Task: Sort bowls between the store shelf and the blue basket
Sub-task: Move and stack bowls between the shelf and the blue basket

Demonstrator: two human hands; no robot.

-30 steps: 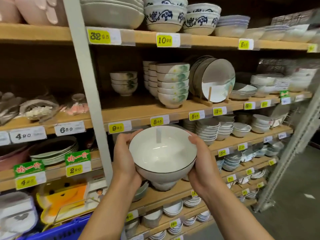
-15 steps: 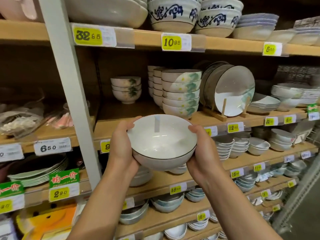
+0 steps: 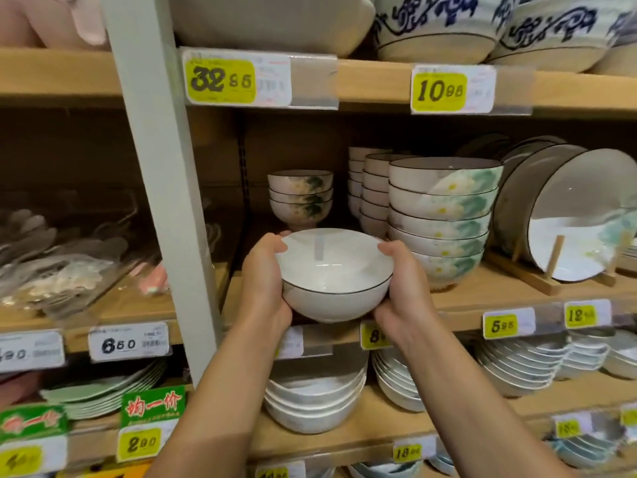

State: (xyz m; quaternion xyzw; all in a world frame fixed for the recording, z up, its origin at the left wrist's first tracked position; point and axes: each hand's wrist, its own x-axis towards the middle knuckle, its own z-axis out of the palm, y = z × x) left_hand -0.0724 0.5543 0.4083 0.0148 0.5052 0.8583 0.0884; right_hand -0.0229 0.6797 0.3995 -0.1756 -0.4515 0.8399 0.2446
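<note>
Both forearms reach forward and slightly up from the bottom of the view, wrists about level with each other. The left hand (image 3: pixel 265 284) and right hand (image 3: pixel 401 294) clasp a white bowl (image 3: pixel 332 270) from opposite sides. Each thumb hooks at the dark-lined rim, the palms press the outer wall, and the fingers curl out of sight beneath and behind it. The bowl is upright, mouth tipped a little toward the camera, and held in the air just in front of the edge of the middle shelf (image 3: pixel 482 298).

It looks like glazed ceramic, so I judge it stiff, brittle and fairly weighty for its size, with a slick surface that could slide in a loose hold. The two-sided clasp with support low on the wall suits it. Pinching the thin rim alone would be riskier, and any knock on the shelf board or on neighbouring crockery could chip it.

Just beyond the right hand stands a tall stack of lotus-painted bowls (image 3: pixel 444 215). Further back, a short stack of footed bowls (image 3: pixel 300 198) sits behind the held bowl. At the far right a plate (image 3: pixel 579 215) leans on a wooden stand (image 3: pixel 551 260). The blue basket is not in view.
</note>
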